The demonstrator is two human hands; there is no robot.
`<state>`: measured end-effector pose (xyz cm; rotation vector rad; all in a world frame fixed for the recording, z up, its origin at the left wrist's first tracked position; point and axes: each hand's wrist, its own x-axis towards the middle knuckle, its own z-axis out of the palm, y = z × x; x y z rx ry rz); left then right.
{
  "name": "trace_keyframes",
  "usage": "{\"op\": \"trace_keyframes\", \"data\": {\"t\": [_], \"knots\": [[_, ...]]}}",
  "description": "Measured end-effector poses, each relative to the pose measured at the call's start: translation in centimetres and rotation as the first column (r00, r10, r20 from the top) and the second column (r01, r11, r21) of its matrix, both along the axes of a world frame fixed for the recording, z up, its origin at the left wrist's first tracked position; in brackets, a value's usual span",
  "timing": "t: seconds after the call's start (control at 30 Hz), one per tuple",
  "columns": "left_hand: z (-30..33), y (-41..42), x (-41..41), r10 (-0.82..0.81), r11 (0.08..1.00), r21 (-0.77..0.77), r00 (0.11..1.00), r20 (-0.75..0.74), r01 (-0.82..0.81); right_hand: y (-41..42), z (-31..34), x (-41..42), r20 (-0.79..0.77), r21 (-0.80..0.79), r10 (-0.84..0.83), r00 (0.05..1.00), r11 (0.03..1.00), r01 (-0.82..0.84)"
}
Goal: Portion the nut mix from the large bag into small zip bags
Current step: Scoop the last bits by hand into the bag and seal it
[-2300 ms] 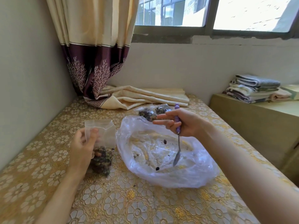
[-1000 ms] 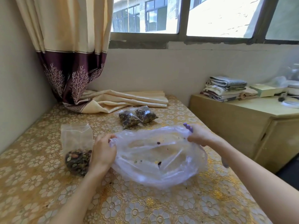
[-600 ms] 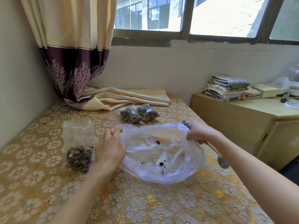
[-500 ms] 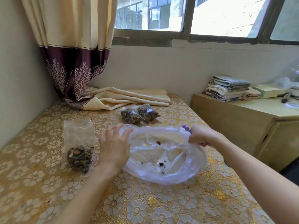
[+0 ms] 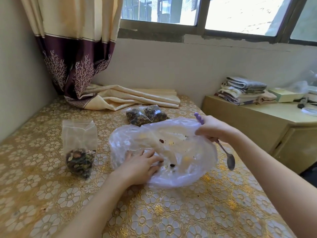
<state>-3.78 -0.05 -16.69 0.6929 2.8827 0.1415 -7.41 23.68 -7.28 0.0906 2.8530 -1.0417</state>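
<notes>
A table (image 5: 51,194) covered in a gold floral cloth stood in the corner of 2 plain pale walls (image 5: 180,69). Above the table, daylight came through a dark-framed window (image 5: 200,16). A cream curtain (image 5: 75,40) with a maroon, branch-patterned band hung at the table's far left, its hem pooled on the cloth. Right of the table stood a yellowish cabinet (image 5: 257,127) bearing folded towels (image 5: 243,91).
</notes>
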Motion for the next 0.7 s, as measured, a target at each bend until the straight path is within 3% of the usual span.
{"op": "trace_keyframes", "data": {"t": [0.17,0.27,0.37,0.47,0.6,0.7], "knots": [[0.1,0.4,-0.4,0.020,1.000,-0.021,1.000,0.023,-0.020,1.0,0.5,0.1,0.135,0.253,-0.089,0.987,0.966,0.053],[0.4,0.6,-0.4,0.030,0.997,0.066,0.998,-0.053,-0.026,0.8,0.3,0.2,0.154,0.300,-0.099,0.983,0.953,0.049],[0.5,1.5,-0.5,0.045,0.965,0.260,0.977,-0.209,0.011,0.4,-0.2,0.0,0.099,0.246,-0.077,0.992,0.968,0.051],[0.5,3.3,-1.0,-0.044,0.942,0.308,0.960,-0.275,0.131,0.1,-0.7,-0.2,0.049,0.135,-0.051,0.998,0.990,0.044],[0.3,6.0,-1.6,-0.093,0.958,0.254,0.980,-0.175,0.137,-0.4,-1.1,0.1,0.006,-0.042,-0.006,1.000,0.999,0.006],[-0.1,7.4,-2.0,-0.108,0.966,0.225,0.989,-0.101,0.128,-0.8,-0.4,0.3,-0.055,-0.039,0.019,0.998,0.999,-0.021]]}}
